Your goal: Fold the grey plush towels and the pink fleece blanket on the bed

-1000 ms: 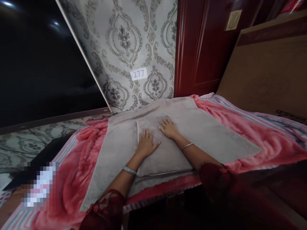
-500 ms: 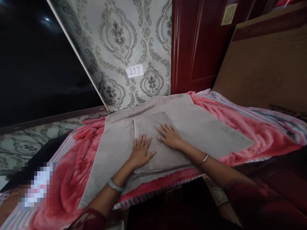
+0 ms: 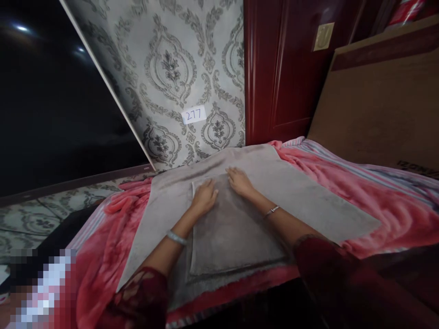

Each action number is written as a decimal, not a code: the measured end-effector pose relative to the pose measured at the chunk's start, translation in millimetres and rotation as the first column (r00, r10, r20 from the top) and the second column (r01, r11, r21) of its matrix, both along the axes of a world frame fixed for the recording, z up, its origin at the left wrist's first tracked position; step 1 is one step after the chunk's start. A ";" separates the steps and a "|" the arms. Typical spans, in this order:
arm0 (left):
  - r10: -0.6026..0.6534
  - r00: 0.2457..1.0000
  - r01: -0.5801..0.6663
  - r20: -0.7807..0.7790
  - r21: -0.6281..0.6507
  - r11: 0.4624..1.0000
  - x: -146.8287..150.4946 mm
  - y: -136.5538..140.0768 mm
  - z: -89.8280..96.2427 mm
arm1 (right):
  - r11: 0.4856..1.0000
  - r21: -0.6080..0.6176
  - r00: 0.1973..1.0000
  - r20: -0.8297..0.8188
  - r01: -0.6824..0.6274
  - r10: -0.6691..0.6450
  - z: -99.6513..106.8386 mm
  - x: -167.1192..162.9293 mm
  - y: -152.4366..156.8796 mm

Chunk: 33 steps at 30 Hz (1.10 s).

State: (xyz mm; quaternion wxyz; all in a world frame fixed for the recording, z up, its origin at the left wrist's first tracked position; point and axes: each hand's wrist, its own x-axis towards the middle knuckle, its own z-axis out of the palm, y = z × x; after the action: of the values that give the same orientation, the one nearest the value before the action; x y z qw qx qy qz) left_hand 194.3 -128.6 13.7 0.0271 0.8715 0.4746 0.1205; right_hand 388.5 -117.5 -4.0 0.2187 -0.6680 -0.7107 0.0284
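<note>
A grey plush cloth lies spread out, with a folded rectangular grey part on its middle. My left hand rests palm down near the far left corner of the folded part, its fingers slightly bent and its thumb apart. Close by on the right, my right hand lies over the far edge of that part, fingers reaching away from me. Neither hand visibly lifts any fabric. The undersides of the fingers are hidden.
A pink plush blanket with a striped border lies beneath the cloth. A large black screen stands at the left, and a cardboard box at the right. Behind are a patterned wall with a paper label and a dark red panel.
Both hands have slid away from me over the folded part, from its middle to its far edge. The left fingers are less spread than before. The view has tilted slightly upward.
</note>
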 end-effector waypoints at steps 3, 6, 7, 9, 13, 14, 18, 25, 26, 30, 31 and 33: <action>0.151 0.986 -0.152 -0.076 -0.003 0.988 22.4 28.6 -5.1 | 0.999 -0.045 0.999 0.041 0.029 -0.027 -12.0 -11.3 14.8; 0.238 0.962 -0.241 -0.135 -0.009 0.970 26.2 42.0 -30.1 | 0.994 -0.109 0.996 0.084 0.012 -0.003 -34.0 -16.9 16.4; 0.244 0.959 -0.247 -0.144 -0.006 0.969 24.8 43.9 -38.6 | 0.993 -0.116 0.996 0.090 0.004 0.006 -40.0 -17.0 16.2; 0.238 0.961 -0.240 -0.143 0.008 0.971 21.0 46.0 -51.0 | 0.993 -0.117 0.995 0.097 -0.004 0.015 -47.5 -15.7 16.4; 0.237 0.965 -0.238 -0.116 0.009 0.971 17.5 48.0 -56.1 | 0.992 -0.128 0.995 0.100 0.000 0.013 -48.5 -13.2 18.4; 0.240 0.965 -0.240 -0.109 0.007 0.971 17.7 48.2 -54.9 | 0.992 -0.129 0.995 0.102 0.002 0.011 -47.8 -13.1 18.5; 0.225 0.966 -0.230 -0.126 -0.027 0.973 18.0 47.5 -47.9 | 0.993 -0.119 0.994 0.111 0.002 0.011 -45.8 -14.0 16.8; 0.204 0.961 -0.216 -0.185 -0.042 0.976 -11.6 39.3 -41.7 | 0.988 -0.153 0.994 0.105 0.007 0.010 -41.7 -14.6 14.5; 0.219 0.960 -0.231 -0.175 -0.051 0.972 -18.0 37.7 -42.3 | 0.988 -0.157 0.995 0.100 0.007 0.008 -41.4 -14.5 14.6; 0.263 0.956 -0.276 -0.128 -0.103 0.956 -39.1 31.8 -48.2 | 0.987 -0.160 0.997 0.077 0.009 0.004 -42.3 -14.5 14.6; 0.277 0.954 -0.289 -0.113 -0.107 0.951 -43.3 30.5 -50.6 | 0.987 -0.159 0.998 0.070 0.009 0.003 -42.8 -14.8 14.5; 0.321 0.945 -0.327 -0.063 -0.117 0.938 -51.1 27.6 -56.3 | 0.988 -0.151 0.999 0.051 0.010 -0.002 -43.5 -15.4 14.5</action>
State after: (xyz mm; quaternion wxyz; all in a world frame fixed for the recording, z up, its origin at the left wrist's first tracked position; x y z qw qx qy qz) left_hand 143.2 -101.1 -42.6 0.0517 0.7804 0.6186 0.0743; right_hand 373.2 -103.0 -47.6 0.1494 -0.6852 -0.7099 0.0649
